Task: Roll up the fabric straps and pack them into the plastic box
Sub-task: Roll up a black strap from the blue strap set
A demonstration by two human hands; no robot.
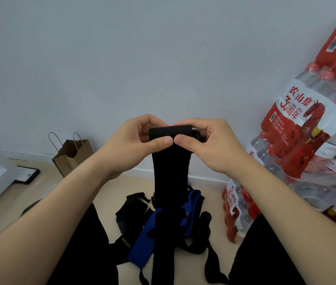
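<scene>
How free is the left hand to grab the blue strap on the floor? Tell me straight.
Probably not yet: the left hand and right hand both pinch the part-rolled black strap. The blue strap lies below, partly covered by it.

A brown paper bag [73, 155] stands against the pale wall [122, 48] at nine o'clock, a black-framed panel [27, 175] lies flat beside it, and shrink-wrapped water-bottle packs [307, 128] are stacked at three o'clock.

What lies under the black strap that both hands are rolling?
Below the black strap, on the floor: a blue strap and loose black straps. Its hanging tail covers their middle; no box shows.
</scene>
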